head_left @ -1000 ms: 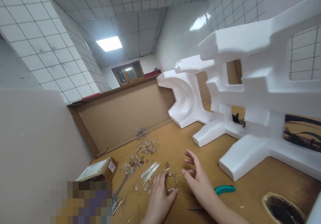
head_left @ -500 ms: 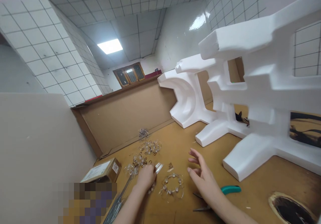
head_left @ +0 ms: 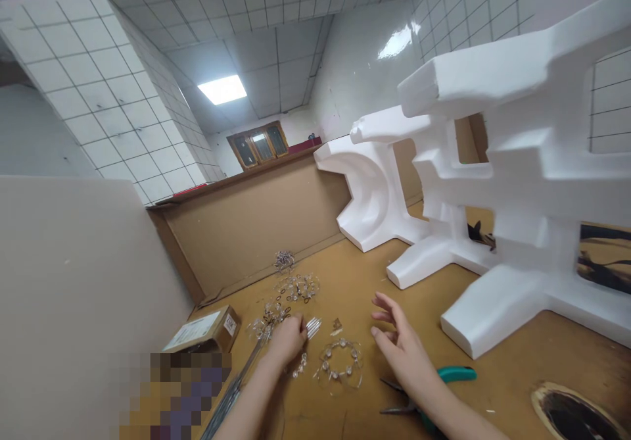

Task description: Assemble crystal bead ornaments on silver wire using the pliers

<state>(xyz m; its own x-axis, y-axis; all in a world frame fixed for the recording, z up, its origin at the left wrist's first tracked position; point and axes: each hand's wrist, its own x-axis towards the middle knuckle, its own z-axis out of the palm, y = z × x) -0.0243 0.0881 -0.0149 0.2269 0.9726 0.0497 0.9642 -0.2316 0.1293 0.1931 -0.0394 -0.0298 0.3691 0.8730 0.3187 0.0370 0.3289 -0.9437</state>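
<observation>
My left hand [head_left: 289, 339] is closed low over the table, its fingertips turned down and hidden, so what they pinch cannot be made out. Several thin silver pins [head_left: 313, 327] lie right beside its fingers. Below it is a small cluster of clear beads [head_left: 300, 365]. A ring of clear beads on wire [head_left: 340, 342] lies between my hands. My right hand [head_left: 398, 341] is open and holds nothing, fingers apart and slightly bent. Under its wrist rest pliers with green handles [head_left: 458, 373], partly covered by the forearm.
Tangled beaded wire pieces [head_left: 300, 287] and long metal rods [head_left: 224, 408] lie at the left, near a cardboard box [head_left: 224, 328]. Large white foam moulds [head_left: 517, 196] stand at the right. A cardboard wall [head_left: 256, 223] borders the back. A dark-centred hole [head_left: 572, 417] is at the lower right.
My left hand has shifted slightly up and away from the small bead cluster, which shows more now. My right hand stays open in nearly the same place. The view has turned a little.
</observation>
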